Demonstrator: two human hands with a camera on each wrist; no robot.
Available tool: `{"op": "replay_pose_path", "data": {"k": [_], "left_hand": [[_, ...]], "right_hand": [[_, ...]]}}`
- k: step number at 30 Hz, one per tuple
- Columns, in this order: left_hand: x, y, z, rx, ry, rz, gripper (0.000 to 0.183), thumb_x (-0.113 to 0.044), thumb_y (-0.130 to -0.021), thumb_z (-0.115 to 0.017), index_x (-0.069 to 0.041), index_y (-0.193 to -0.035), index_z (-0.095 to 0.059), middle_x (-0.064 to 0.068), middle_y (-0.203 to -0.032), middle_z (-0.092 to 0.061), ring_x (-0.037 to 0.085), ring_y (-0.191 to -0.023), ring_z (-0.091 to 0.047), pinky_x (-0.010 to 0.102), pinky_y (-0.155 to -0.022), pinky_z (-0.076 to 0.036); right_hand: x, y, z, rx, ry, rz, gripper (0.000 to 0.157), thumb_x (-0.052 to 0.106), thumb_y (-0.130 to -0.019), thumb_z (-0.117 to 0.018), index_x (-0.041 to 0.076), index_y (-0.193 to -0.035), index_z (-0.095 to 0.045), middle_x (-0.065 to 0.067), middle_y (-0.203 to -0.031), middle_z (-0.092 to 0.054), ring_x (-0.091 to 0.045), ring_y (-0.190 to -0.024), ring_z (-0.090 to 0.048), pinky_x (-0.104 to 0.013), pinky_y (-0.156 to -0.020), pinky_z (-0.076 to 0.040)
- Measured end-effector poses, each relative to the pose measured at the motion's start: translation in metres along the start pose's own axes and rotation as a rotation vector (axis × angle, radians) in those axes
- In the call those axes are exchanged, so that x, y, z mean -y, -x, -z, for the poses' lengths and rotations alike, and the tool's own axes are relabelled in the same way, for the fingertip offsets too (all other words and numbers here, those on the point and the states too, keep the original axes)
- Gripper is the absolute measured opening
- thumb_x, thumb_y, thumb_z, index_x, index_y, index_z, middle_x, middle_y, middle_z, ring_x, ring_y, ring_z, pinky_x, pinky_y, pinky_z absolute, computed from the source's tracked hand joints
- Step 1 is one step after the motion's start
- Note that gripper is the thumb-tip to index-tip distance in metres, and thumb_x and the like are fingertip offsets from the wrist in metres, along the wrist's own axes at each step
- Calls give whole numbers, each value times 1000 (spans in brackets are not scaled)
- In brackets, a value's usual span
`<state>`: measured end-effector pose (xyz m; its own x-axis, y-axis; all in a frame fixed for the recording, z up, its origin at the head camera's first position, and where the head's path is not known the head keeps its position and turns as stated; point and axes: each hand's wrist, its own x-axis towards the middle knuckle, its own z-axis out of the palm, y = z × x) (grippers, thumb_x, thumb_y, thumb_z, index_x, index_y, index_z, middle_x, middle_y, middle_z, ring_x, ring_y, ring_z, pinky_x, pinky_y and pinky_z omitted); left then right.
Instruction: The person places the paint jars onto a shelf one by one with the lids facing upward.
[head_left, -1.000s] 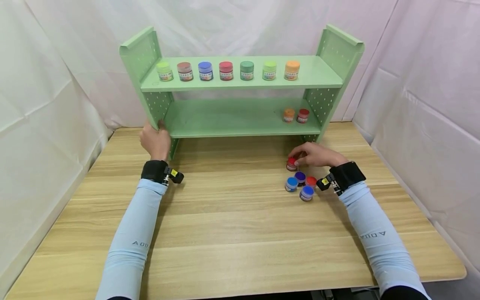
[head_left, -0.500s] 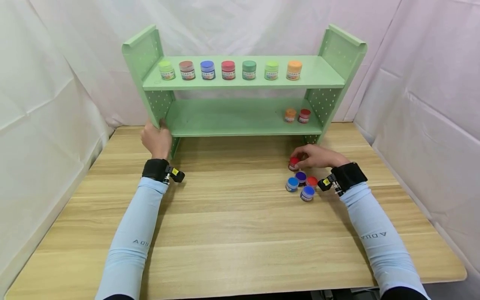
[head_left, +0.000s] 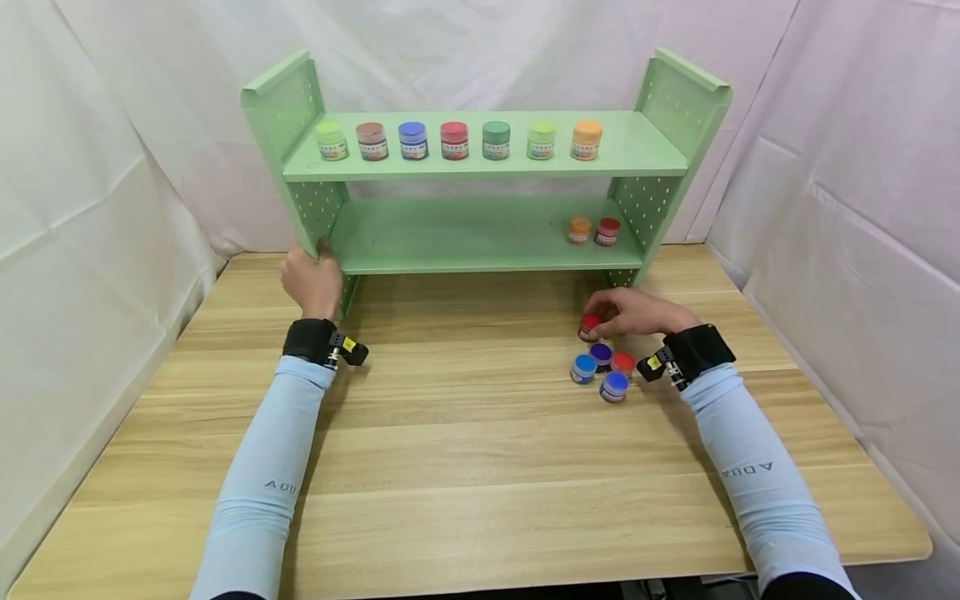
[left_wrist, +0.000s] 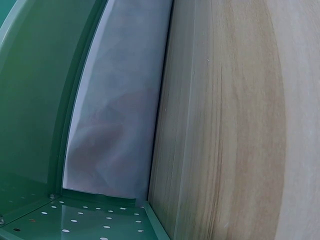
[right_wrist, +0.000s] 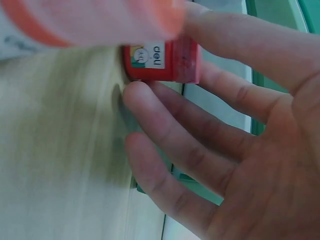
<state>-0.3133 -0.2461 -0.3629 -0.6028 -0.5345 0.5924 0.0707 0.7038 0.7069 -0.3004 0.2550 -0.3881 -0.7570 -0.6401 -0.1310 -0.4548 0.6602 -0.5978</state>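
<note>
At the left end of a green two-tier shelf (head_left: 480, 262), my left hand (head_left: 313, 282) grips the lower front edge of the side panel, some of its fingers hidden. The left wrist view has no hand in it, only the perforated panel (left_wrist: 90, 220) and shelf underside. My right hand (head_left: 637, 311) pinches a small red paint jar (head_left: 589, 327) between thumb and fingers, on or just above the table; its "deli" label (right_wrist: 155, 55) shows in the right wrist view. Just in front stand a purple-lidded jar (head_left: 600, 354), an orange-red one (head_left: 622, 363) and two blue-lidded ones (head_left: 583, 367).
Several paint jars (head_left: 454, 142) stand in a spaced row on the upper tier. On the lower tier, an orange jar (head_left: 578, 231) and a dark red jar (head_left: 607, 232) sit near the right panel. White cloth (head_left: 480, 50) hangs behind the wooden table (head_left: 480, 467).
The red jar and my right hand have shifted very slightly to the right. My left hand keeps its place on the shelf panel, and the other jars have not moved.
</note>
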Motion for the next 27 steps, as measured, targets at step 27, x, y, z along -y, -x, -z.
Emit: {"op": "replay_pose_path", "data": {"k": [27], "left_hand": [[-1, 1, 0, 4, 1, 13, 29, -22, -95, -54, -8, -116, -68, 6, -111, -67, 17, -101, -62, 35, -85, -45]], "right_hand": [[15, 2, 3, -20, 27, 13, 30, 23, -85, -70, 7, -110, -65, -3, -92, -65, -19, -81, -59, -34, -71, -46]]}}
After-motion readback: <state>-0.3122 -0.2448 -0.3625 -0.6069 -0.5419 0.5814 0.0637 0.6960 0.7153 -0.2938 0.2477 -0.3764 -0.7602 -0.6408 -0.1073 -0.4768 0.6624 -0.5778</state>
